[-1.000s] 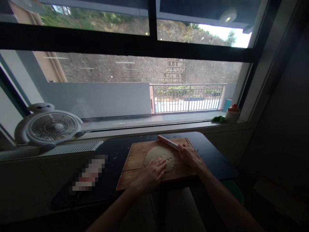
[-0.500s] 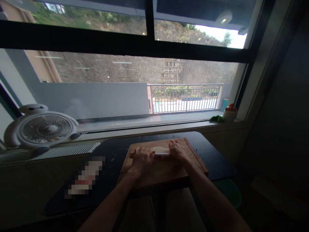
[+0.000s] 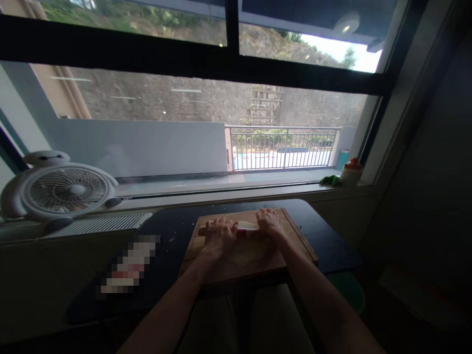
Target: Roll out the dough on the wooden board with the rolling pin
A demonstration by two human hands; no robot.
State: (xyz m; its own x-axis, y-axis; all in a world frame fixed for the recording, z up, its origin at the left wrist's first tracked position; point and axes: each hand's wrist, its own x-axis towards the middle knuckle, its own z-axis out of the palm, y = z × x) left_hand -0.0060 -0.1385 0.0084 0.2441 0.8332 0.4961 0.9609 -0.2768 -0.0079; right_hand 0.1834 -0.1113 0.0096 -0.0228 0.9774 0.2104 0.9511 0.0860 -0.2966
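Observation:
A rolling pin (image 3: pixel 248 230) with a pale and red middle lies across a sheet of flattened dough (image 3: pixel 248 253). The dough rests on a wooden board (image 3: pixel 300 253). Curved over the pin's left part is my left hand (image 3: pixel 221 233), with the wooden end of the pin showing beyond it. My right hand (image 3: pixel 269 222) grips the right part and hides that end. Pale dough shows on both the far and near sides of the pin. Both forearms reach in from the bottom of the view.
The board sits on a dark table (image 3: pixel 328 246) dotted with white specks. A pixelated patch (image 3: pixel 129 265) covers something at the table's left. A white fan (image 3: pixel 70 189) stands by the window; a bottle with an orange top (image 3: pixel 351 172) and a green cloth (image 3: pixel 329 180) rest on the sill.
The rolling pin has moved slightly away from me under both hands, and more of its red part shows. The view has tilted a little.

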